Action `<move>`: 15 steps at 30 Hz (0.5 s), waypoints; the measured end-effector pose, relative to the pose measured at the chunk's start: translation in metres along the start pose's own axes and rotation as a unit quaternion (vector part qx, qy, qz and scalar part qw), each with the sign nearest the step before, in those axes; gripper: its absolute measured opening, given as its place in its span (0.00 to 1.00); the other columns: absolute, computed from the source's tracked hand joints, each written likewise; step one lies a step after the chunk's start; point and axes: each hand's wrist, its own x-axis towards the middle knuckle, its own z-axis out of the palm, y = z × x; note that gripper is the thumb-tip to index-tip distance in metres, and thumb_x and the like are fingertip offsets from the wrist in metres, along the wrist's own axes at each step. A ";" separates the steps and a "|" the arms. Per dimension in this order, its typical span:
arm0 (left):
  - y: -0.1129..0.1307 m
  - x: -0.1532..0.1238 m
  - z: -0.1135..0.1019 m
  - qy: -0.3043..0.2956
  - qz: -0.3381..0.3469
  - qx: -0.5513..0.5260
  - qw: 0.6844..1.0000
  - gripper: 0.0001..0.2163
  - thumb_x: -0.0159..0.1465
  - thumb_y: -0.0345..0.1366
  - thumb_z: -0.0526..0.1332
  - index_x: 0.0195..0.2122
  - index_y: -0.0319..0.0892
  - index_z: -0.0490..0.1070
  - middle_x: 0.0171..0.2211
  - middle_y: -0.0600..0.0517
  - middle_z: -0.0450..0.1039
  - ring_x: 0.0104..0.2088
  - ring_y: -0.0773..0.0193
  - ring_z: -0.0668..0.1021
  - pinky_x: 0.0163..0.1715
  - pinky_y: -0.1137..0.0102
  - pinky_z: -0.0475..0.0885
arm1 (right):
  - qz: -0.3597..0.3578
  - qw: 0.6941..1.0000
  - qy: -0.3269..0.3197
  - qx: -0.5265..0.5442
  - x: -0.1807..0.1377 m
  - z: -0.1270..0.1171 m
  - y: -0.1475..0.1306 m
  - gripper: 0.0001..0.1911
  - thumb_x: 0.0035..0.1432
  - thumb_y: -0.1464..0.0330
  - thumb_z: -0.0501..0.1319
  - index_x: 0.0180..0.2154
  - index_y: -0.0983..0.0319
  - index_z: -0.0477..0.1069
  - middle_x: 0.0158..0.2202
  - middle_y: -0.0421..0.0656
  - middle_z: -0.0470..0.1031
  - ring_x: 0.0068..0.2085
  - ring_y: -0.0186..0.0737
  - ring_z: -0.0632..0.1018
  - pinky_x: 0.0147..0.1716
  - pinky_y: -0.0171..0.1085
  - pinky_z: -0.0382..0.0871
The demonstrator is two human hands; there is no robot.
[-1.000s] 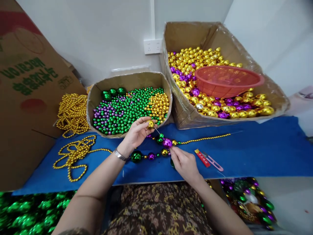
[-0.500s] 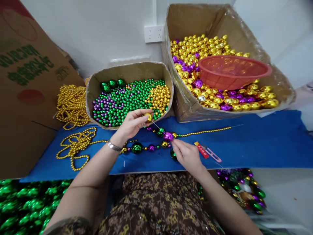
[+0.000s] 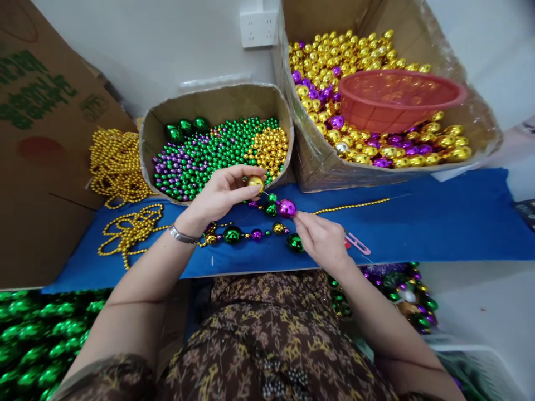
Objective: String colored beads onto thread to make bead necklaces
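Pinched between the thumb and fingers of my left hand is a large gold bead. A thin needle or wire runs from that bead toward a small green bead and a large purple bead. My right hand is closed on the purple bead at its lower right side. A dark green bead sits just left of the purple one. Below my hands a string of mixed beads lies on the blue cloth, with a big green bead and another green bead by my right hand.
A box of small green, purple and gold beads stands behind my left hand. To its right, a larger box holds gold and purple beads and a red basket. Gold bead strands lie left; a pink-handled cutter lies right.
The view has tilted and shifted, so everything sits higher in it. The gold bead has come onto the needle or wire, and a small green bead now shows near the purple bead.
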 end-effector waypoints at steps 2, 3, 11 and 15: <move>-0.003 -0.001 0.006 0.012 0.018 -0.018 1.000 0.16 0.53 0.35 0.71 0.43 0.39 0.75 0.39 0.49 0.77 0.35 0.66 0.78 0.35 0.72 0.77 | 0.029 0.999 -0.002 0.040 0.001 0.001 -0.006 0.13 0.68 0.67 0.51 0.42 0.62 0.73 0.32 0.44 0.80 0.31 0.37 0.79 0.31 0.32 0.66; -0.006 -0.002 0.008 0.026 0.023 -0.032 0.999 0.16 0.53 0.35 0.71 0.43 0.39 0.74 0.40 0.49 0.77 0.36 0.67 0.78 0.35 0.72 0.77 | 0.049 0.997 -0.009 0.065 0.001 0.002 -0.008 0.12 0.68 0.67 0.51 0.43 0.62 0.72 0.32 0.44 0.80 0.31 0.37 0.79 0.31 0.32 0.66; -0.036 -0.014 0.017 0.110 0.006 -0.115 0.987 0.16 0.52 0.37 0.72 0.40 0.40 0.74 0.37 0.50 0.77 0.35 0.67 0.78 0.35 0.72 0.77 | 0.047 0.990 -0.028 0.130 -0.013 0.021 -0.003 0.13 0.69 0.68 0.48 0.46 0.61 0.70 0.38 0.47 0.73 0.38 0.41 0.77 0.38 0.36 0.71; -0.047 -0.020 0.016 0.121 0.028 -0.108 0.986 0.18 0.50 0.34 0.73 0.43 0.40 0.76 0.37 0.50 0.78 0.37 0.67 0.78 0.39 0.73 0.76 | 0.055 0.993 -0.003 0.102 -0.019 0.029 0.000 0.13 0.69 0.67 0.50 0.46 0.60 0.72 0.34 0.45 0.70 0.34 0.39 0.76 0.35 0.36 0.71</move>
